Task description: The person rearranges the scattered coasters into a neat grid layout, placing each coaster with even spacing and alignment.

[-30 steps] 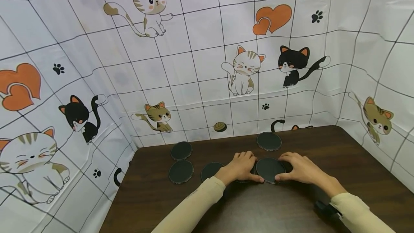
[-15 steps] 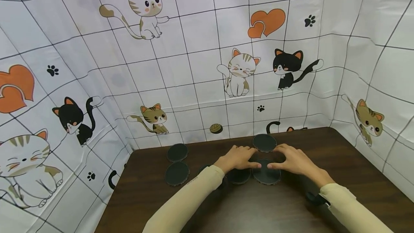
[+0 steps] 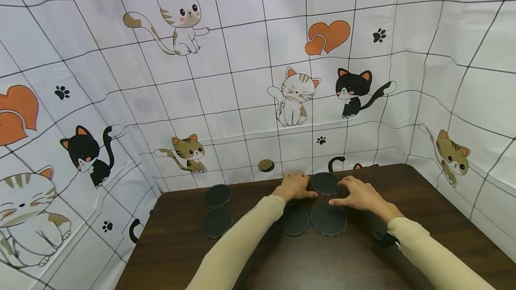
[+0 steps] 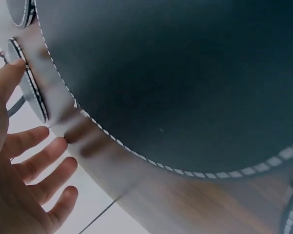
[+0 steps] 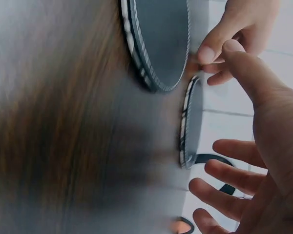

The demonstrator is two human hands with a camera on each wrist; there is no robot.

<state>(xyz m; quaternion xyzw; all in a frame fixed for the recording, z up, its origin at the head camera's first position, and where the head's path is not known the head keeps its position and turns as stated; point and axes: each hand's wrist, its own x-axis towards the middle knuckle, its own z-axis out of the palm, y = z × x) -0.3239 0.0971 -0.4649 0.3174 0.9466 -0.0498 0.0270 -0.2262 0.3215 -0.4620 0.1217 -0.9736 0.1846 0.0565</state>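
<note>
Both hands are at a round black coaster with a pale stitched rim, lying flat by the table's back edge. My left hand is at its left side with the fingers spread. On its right side, my right hand has loosely bent fingers close to the rim, the thumb over the table nearer me. Neither hand grips it; in the right wrist view the right fingers stand apart from the far coaster. Two larger coasters, one at right and one at left, lie nearer me.
Two more coasters, one behind and one in front, lie at the left of the dark wooden table. Another coaster is partly under the left sleeve. A cat-print cloth hangs behind the table.
Both hands have left the nearer right coaster and moved back to either side of the far one. The nearer coaster stays in place. The head view has shifted slightly.
</note>
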